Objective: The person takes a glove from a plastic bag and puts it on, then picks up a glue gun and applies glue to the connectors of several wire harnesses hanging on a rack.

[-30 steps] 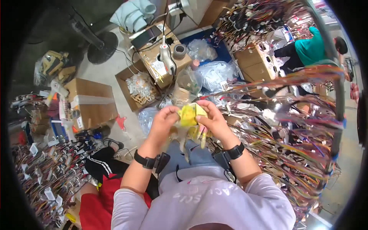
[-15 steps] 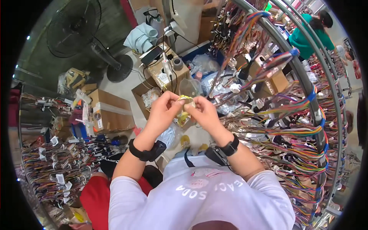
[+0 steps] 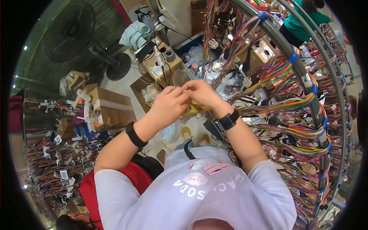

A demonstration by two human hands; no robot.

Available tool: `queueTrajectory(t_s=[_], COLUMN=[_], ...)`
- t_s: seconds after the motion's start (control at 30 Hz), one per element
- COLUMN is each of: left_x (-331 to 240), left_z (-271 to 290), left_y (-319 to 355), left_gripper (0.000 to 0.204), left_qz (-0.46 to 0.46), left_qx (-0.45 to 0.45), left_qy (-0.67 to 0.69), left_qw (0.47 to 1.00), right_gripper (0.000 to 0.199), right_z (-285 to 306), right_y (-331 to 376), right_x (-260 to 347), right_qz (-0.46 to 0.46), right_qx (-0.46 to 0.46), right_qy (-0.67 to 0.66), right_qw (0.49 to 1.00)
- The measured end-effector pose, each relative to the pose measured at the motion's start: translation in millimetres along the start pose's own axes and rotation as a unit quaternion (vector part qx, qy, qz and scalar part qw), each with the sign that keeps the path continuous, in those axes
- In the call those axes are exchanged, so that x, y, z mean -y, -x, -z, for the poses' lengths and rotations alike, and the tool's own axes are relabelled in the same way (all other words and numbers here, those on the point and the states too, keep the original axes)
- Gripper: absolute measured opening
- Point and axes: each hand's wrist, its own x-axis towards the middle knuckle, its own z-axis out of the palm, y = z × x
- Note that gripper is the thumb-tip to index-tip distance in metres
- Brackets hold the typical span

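Note:
My left hand [image 3: 168, 106] and my right hand [image 3: 204, 93] meet in front of me, fingertips touching. The left fingers are curled and closed, knuckles upward, and the right thumb and index finger pinch against them. Below the fingers some yellow material [image 3: 193, 109] shows; its kind cannot be made out because the hands cover most of it. Just beyond my fingertips stands a clear plastic container [image 3: 182, 78]. Black bands circle both wrists, and a dark box-shaped device [image 3: 215, 129] sits by the right one.
Bundles of coloured wires [image 3: 303, 132] hang from a curved metal rail [image 3: 281, 42] on the right. More wire harnesses [image 3: 57, 161] lie left. Cardboard boxes [image 3: 113, 109] and a standing fan [image 3: 119, 66] are ahead. A person in red [image 3: 90, 188] is at lower left, another in green [image 3: 301, 25] at upper right.
My left hand has turned over so its knuckles face up and has closed in against the right. The yellow material, in plain view before, is now mostly covered by my hands.

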Motion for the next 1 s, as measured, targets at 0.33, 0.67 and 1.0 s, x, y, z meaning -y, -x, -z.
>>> queueTrajectory(t_s=[0.33,0.67,1.0], left_x=[-65,-32,-51], left_z=[-20,-82,-66], left_y=[15,57,41], left_gripper=[0.019,0.028,0.032], left_qz=[0.009,0.529,0.438], left_qx=[0.373,-0.155,-0.185], left_qy=[0.152,0.726,0.632], left_qw=[0.915,0.410,0.612], right_gripper=[0.017,0.023,0.017], right_z=[-17,-27,-44], right_y=[24,70,75], right_x=[43,4,-8], right_qz=[0.123,0.010,0.071], right_qx=[0.171,-0.039,-0.103], right_qy=[0.324,0.231,0.325], right_qw=[0.922,0.972,0.937])
